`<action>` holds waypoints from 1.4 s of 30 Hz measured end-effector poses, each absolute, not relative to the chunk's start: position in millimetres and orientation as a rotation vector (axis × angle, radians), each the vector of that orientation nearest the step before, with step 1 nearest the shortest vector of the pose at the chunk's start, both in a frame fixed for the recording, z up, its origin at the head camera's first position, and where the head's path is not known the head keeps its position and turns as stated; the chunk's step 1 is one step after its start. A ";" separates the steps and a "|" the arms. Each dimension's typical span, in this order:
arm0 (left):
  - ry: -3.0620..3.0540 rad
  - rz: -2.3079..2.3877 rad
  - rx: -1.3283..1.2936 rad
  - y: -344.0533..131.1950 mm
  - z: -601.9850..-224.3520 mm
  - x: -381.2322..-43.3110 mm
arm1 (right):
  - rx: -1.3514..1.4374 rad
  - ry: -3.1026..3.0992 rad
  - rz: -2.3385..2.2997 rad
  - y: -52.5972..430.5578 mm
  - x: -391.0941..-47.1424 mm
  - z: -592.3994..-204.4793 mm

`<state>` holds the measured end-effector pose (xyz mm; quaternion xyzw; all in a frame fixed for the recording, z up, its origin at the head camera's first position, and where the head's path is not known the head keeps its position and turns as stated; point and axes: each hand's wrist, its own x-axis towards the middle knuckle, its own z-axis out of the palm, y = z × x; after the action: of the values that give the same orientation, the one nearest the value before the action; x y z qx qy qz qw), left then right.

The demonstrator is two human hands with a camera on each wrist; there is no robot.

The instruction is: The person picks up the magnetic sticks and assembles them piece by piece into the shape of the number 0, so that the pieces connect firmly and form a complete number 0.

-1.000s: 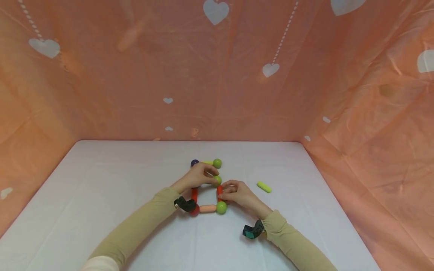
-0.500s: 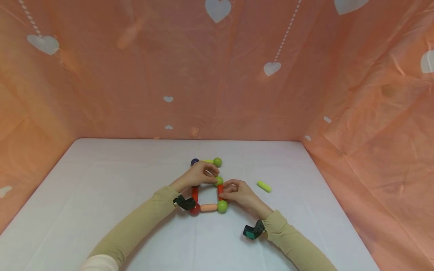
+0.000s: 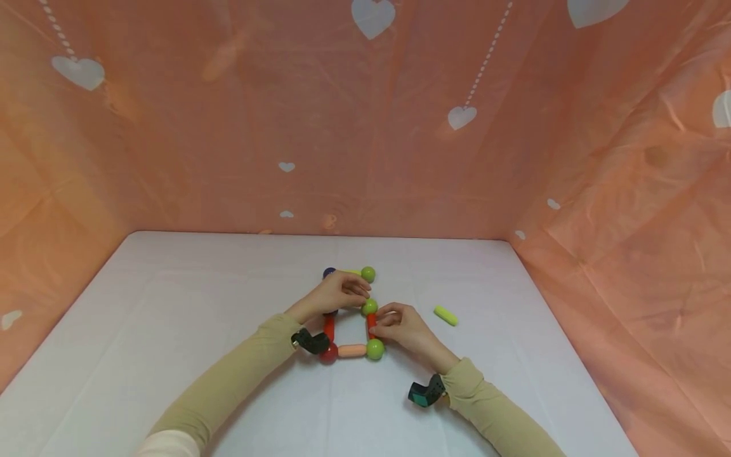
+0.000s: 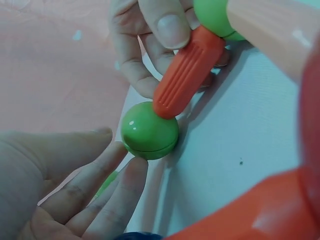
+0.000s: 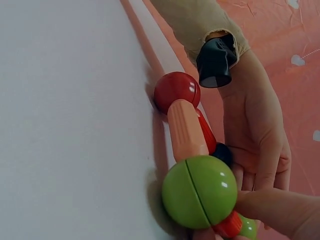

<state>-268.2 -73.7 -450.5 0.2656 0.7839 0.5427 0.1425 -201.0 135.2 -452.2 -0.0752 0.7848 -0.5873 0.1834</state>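
My right hand [image 3: 408,327] pinches a red magnetic stick [image 4: 187,75] between thumb and fingers. One end of that stick meets a green ball [image 4: 149,131], the other a nearer green ball [image 3: 375,349]. My left hand [image 3: 334,295] has fingertips against the first green ball, its thumb slightly apart from it in the left wrist view. A peach stick [image 3: 351,350] runs from the nearer green ball to a red ball [image 3: 328,354]. From there another red stick [image 3: 329,328] leads towards a dark ball mostly hidden by my left hand.
Behind my left hand lie a dark blue ball [image 3: 329,273], a yellow-green stick [image 3: 354,273] and another green ball [image 3: 368,274] in a row. A loose yellow-green stick [image 3: 446,315] lies right of my right hand on the white table [image 3: 188,285].
The far green ball has come against the red stick's end and shifted slightly right. My left fingers have loosened around it. My right hand stays on the red stick.
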 end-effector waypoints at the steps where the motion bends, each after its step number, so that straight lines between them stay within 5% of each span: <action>1: 2.250 1.579 0.753 -74.6 -450.2 -268.1 | -0.214 2.213 -1.657 134.9 -200.7 -452.1; 25: 2.209 1.798 0.110 -136.3 -454.4 -236.3 | -0.213 2.166 -1.668 140.8 -200.2 -455.7; 42: 2.055 1.889 0.096 -135.0 -465.1 -229.9 | -0.303 2.168 -1.634 146.6 -201.5 -454.5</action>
<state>-229.9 -135.0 -465.1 0.0339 0.7246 0.6660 0.1736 -201.5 146.6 -454.5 -0.1087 0.7771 -0.5855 0.2035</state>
